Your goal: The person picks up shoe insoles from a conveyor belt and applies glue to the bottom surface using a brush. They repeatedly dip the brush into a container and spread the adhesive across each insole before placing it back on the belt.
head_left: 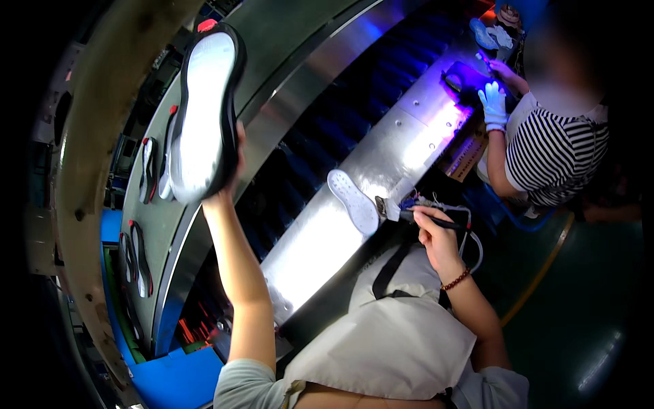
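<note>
Raised at the upper left, my left hand (pixel 231 163) grips a shoe sole (pixel 202 102) with a bright white inner face, a black rim and a red tab at its top end. Most of the fingers are hidden behind it. Closer to my body, my right hand (pixel 436 235) is closed around a brush (pixel 439 220) with a black handle. The brush head points left, beside a pale, speckled insole-shaped piece (pixel 353 203) on the metal bench. I cannot tell whether the brush touches that piece.
A curved green conveyor (pixel 170 238) at left carries several soles (pixel 139 259). The shiny metal bench (pixel 300 262) runs diagonally toward a co-worker in a striped shirt (pixel 558 150) wearing a white glove (pixel 493 105). A blue bin (pixel 177 378) stands at lower left. White tubing (pixel 479 252) hangs near my right hand.
</note>
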### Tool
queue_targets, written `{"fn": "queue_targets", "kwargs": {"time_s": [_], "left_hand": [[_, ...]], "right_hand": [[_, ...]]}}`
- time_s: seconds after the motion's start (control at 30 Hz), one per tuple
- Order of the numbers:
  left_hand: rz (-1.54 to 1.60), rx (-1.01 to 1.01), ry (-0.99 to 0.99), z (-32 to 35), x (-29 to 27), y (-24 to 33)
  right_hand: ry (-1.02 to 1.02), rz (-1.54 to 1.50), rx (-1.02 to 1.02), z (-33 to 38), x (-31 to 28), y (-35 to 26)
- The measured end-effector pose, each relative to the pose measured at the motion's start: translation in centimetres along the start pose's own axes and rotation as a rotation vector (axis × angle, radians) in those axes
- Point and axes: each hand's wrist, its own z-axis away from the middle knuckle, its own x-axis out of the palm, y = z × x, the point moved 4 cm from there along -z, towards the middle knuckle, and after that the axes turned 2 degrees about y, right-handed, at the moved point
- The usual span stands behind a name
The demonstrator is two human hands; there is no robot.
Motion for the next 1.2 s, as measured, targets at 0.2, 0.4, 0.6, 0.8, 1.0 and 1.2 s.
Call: {"fn": "queue_targets", "kwargs": {"time_s": [0.2, 0.4, 0.6, 0.8, 1.0, 1.2], "left_hand": [[0.334, 0.414, 0.418, -12.2, -3.0, 4.3], [-0.725, 0.115, 0.438, -10.8, -0.3, -0.6], [-1.549, 0.398, 0.937, -8.4, -4.7, 8.7], [-1.635, 0.56, 1.111, -11.3, -12.0, 18.8], [-1.696, 0.521, 0.77, -11.2, -13.9, 24.8], [-2.141, 0.27, 1.625, -17.3, -11.6, 18.7]], "right_hand": [[0.013, 0.072, -0.016, -0.9, -0.1, -0.5], [-0.023, 0.128, 0.092, -1.6, 0.9, 1.5], [-0.099, 0.168, 0.151, -0.3, 3.7, 3.9], [-0.09, 0.087, 0.143, 0.7, 4.0, 3.6], [-0.203, 0.147, 0.201, -1.5, 3.1, 1.0], [-0.278, 0.148, 0.212, -5.1, 5.4, -1.7]]}}
